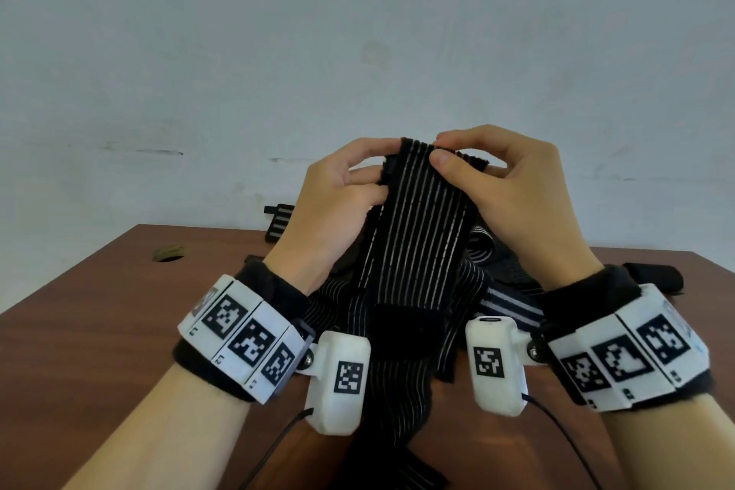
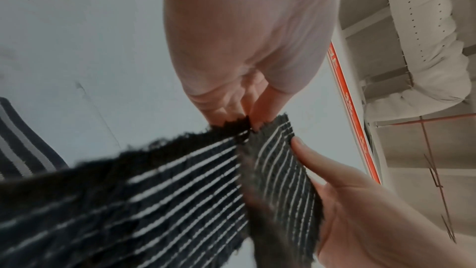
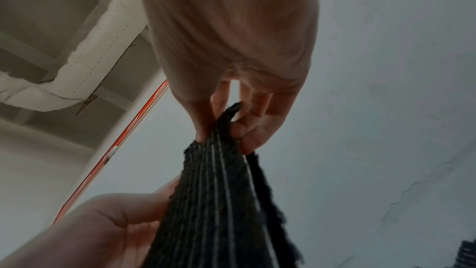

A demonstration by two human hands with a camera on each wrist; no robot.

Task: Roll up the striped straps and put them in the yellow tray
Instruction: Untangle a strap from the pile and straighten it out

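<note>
In the head view, both hands hold a black strap with thin white stripes (image 1: 417, 231) up above the table. My left hand (image 1: 380, 175) pinches its top left edge. My right hand (image 1: 441, 149) pinches the top right corner, thumb on the front face. The strap's top end is folded over between the hands, and its length hangs down onto a pile of more striped straps (image 1: 501, 306). The left wrist view shows the left hand (image 2: 248, 124) pinching the strap (image 2: 180, 191). In the right wrist view the right hand (image 3: 221, 131) pinches the strap (image 3: 219, 201). No yellow tray is in view.
The brown wooden table (image 1: 99, 330) has a round hole (image 1: 169, 253) near its far left. Another striped strap (image 1: 278, 227) lies at the far edge, and a black piece (image 1: 656, 276) lies at the right. A plain wall stands behind the table.
</note>
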